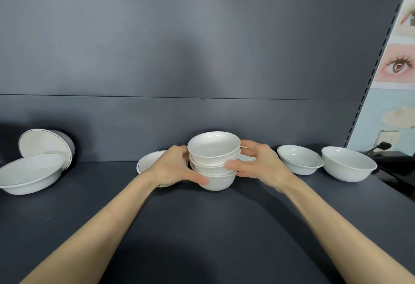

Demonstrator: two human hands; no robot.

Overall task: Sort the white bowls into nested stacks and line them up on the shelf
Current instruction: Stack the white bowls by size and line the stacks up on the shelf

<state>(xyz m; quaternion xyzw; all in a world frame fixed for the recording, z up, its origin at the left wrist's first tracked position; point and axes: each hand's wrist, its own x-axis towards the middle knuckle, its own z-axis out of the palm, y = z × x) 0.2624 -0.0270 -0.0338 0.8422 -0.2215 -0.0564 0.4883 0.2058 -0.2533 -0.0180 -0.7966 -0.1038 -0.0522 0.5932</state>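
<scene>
**shelfnerd:** Dark grey shelf (202, 227) with a matching grey back panel (202, 48), white bowls scattered all along it. In the middle there's a stack of three small bowls (213, 162), nested, sitting on the shelf as far as I can tell. It leans a bit, the top one's tilted.

**bowlguy:** Those look like glazed ceramic, so I'd guess stiff, slick, and chippy if the rims knock. Three together probably has some weight. Where would you hold it?

**shelfnerd:** Low, on the bottom bowl's wall, so the upper two ride along. Squeeze only the top ones and I reckon they'd slide out.

**bowlguy:** And the grip right now?

**shelfnerd:** Both hands cupped around the stack from either side. Left hand (173, 167) has its thumb on the bottom bowl, right hand (260, 164) has its thumb on the middle one, fingers curled behind. Wrapped snug, not clenched.

**bowlguy:** The rest?

**shelfnerd:** Loose wide bowl (29, 172) and a tipped-up bowl (46, 146) far left, two singles (299, 159) (348, 163) on the right, rimmed bowl (149, 161) behind the left hand.
</scene>
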